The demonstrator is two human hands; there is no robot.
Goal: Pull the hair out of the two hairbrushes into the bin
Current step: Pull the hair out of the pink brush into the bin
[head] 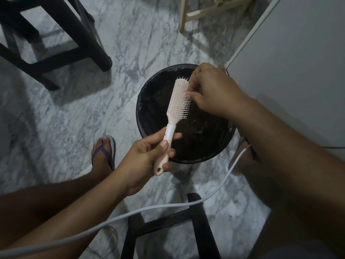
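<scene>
A pale pink hairbrush (176, 101) with a white collar is held over the round black bin (149, 101), which is lined with a dark bag. My left hand (147, 157) grips its handle from below, bristles facing right. My right hand (214, 92) is at the bristles near the top of the brush head, fingertips pinched among them. Any hair between the fingers is too fine to make out. Only this one brush is in view.
Grey marbled floor all round. A dark stool (56, 40) stands at the upper left, a pale wooden frame (186, 17) at the top, a white cabinet (289, 62) at the right. A white cable (149, 208) crosses a dark stool frame (168, 227) below. A sandalled foot (103, 154) rests left of the bin.
</scene>
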